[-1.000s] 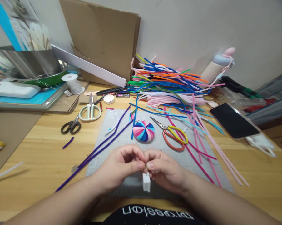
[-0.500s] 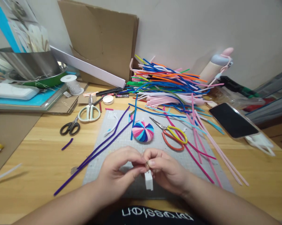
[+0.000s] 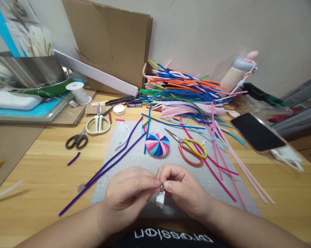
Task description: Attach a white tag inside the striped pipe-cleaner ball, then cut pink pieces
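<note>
And there along the bottom edge it is, the black top (image 3: 150,243), just a low curved slice of it in shot, dark and plain in the cloth. Straight across it runs white lettering (image 3: 174,235), upside down from up here, thin in the stroke, rounded and well spaced; it looks like "pression", though whether that's the whole word, I can't tell. Out to the sides now: a bare left forearm (image 3: 75,224), a bare right forearm (image 3: 238,220), both smooth, both tapering toward the wrist. And at the ends, a bare left hand (image 3: 129,193) and an equally bare right hand (image 3: 187,193).
</note>
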`<act>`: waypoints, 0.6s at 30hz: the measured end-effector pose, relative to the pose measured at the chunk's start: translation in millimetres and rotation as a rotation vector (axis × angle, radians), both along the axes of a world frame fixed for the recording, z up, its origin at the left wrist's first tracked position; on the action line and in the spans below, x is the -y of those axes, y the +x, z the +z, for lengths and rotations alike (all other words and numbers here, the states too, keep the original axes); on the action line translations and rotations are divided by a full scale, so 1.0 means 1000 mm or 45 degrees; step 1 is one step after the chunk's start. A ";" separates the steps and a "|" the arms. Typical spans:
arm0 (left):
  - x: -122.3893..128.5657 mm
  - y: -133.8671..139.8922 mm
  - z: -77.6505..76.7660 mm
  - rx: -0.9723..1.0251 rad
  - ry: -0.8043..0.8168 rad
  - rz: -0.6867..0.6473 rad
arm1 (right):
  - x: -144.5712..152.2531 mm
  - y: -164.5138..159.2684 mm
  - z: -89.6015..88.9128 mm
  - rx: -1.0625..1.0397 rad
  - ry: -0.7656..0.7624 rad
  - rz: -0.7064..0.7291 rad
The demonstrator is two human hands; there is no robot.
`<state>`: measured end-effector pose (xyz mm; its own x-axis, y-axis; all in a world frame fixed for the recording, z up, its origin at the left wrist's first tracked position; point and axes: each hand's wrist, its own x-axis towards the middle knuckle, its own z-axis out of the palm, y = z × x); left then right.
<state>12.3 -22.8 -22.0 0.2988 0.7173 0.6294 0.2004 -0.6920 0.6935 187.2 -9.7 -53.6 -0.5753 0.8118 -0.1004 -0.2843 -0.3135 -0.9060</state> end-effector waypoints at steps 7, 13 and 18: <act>0.002 0.000 0.001 -0.009 0.023 -0.002 | 0.000 0.001 0.001 0.010 0.036 0.028; 0.002 -0.001 0.001 -0.046 0.027 -0.007 | 0.000 0.001 0.000 0.040 0.061 -0.003; 0.003 -0.001 0.000 -0.072 0.014 -0.002 | 0.000 0.000 -0.001 0.075 0.112 -0.006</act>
<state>11.3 -25.5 -21.8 0.3353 0.7099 0.6194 0.2380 -0.6999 0.6734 187.1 -9.7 -54.8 -0.5667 0.8216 -0.0622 -0.2308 -0.2308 -0.9452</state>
